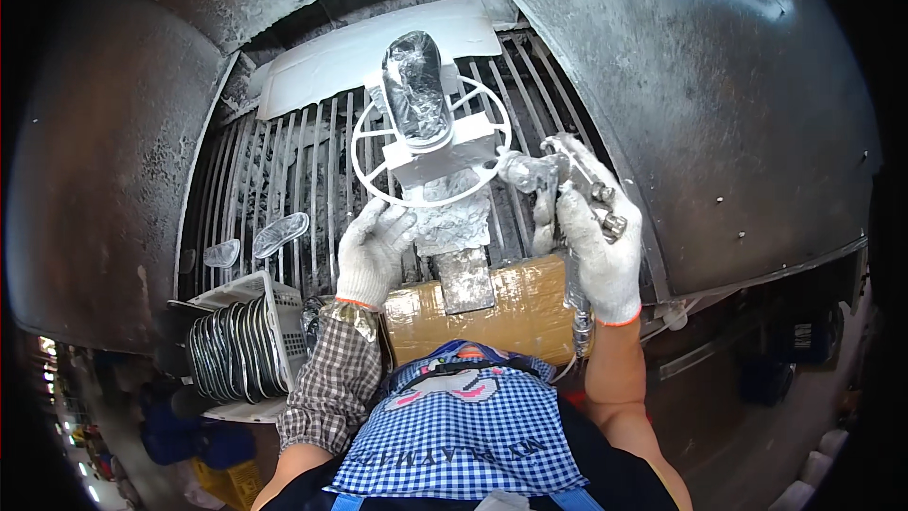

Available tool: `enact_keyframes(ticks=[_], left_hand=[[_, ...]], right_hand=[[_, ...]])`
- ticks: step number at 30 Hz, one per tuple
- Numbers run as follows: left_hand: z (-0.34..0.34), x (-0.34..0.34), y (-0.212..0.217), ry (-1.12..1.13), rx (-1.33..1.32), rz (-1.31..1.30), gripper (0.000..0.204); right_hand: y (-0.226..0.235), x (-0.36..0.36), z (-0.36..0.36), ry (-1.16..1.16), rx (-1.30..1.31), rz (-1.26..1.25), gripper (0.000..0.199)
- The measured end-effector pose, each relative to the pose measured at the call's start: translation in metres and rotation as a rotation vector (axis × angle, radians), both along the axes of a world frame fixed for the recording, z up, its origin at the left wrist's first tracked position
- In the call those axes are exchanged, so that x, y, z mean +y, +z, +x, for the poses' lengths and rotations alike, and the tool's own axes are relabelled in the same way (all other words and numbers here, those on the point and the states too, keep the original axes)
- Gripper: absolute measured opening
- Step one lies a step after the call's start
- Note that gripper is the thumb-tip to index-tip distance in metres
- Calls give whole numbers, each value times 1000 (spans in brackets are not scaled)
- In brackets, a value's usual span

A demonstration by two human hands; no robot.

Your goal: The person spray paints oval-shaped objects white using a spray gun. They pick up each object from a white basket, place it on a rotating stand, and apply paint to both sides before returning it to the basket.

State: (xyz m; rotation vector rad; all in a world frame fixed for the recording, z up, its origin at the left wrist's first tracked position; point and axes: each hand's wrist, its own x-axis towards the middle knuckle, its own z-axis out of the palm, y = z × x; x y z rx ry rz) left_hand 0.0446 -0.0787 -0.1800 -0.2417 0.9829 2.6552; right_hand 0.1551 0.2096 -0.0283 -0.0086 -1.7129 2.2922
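Observation:
A white spoked wheel (503, 104) lies level above the slats, with a white block stand (440, 159) at its middle. On that stand sits a shoe sole (416, 85), dark and glossy with a pale rim at its near end. My left hand (372, 251), in a white knit glove, is at the wheel's near left rim with its fingers curled against it. In my gloved right hand (603, 246) is a spray gun (544, 175), caked in white, pointing toward the wheel. A hose fitting (581, 331) hangs below the gun.
Metal walls (719, 132) enclose the slatted grate (322, 142). A white board (369, 47) lies at the back. Two small sole-shaped pieces (281, 235) rest on the left slats. A white basket (291, 312) holds several dark soles. A taped brown box (530, 303) spans the front edge.

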Motion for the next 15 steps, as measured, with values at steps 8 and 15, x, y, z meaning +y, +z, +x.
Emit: enact_keyframes(ticks=[8,15], left_hand=[[-13,-17,14,28,48,-56,62],[-31,-30,22,59,35,-111,70]], right_hand=[[-5,-9,-11,77,1,2,55],[-15,-21,-35,-20,91,67,53]])
